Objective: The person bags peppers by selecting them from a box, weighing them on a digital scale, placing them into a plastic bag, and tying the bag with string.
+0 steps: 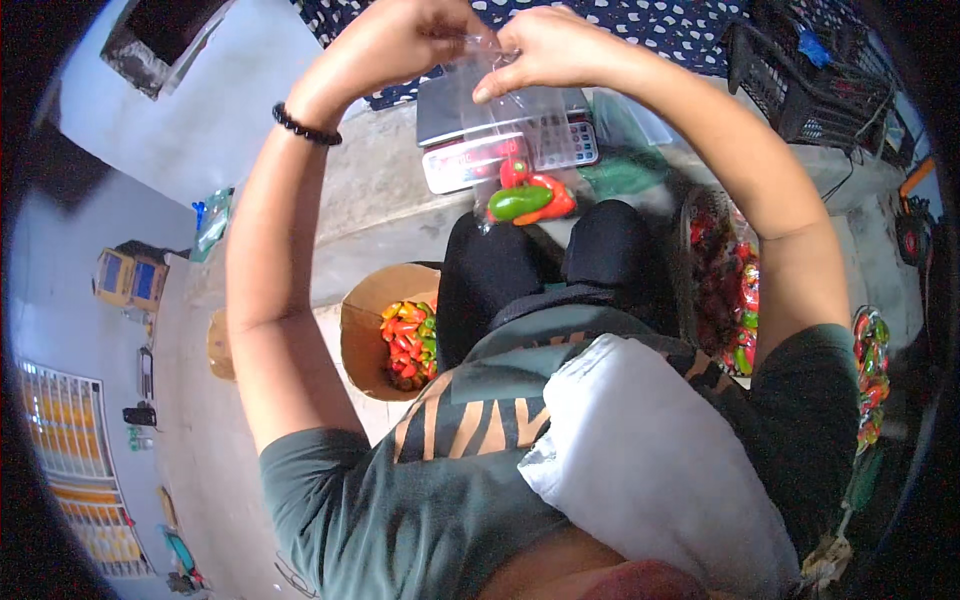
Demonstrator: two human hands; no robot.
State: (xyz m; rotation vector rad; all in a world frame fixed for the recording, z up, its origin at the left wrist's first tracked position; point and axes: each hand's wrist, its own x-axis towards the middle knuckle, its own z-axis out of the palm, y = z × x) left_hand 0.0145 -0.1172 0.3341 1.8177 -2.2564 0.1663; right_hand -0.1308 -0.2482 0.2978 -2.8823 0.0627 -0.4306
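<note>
My left hand [420, 34] and my right hand [544, 51] meet at the gathered top of a clear plastic bag [514, 124], both gripping it. The bag hangs down in front of a digital scale [442, 169], partly covering its panel. At its bottom lie a few small peppers [532, 199], red and orange with one green. The scale's grey weighing plate [442, 112] shows behind the bag. A black bead bracelet [304, 127] circles my left wrist.
A cardboard box [367, 322] of loose peppers [409, 341] stands left of my legs. On my right are a dark crate [686, 277] with bagged peppers [748, 315], and another pepper bag [872, 367] farther out. Black plastic crates [799, 90] sit at upper right, near green plastic [626, 172].
</note>
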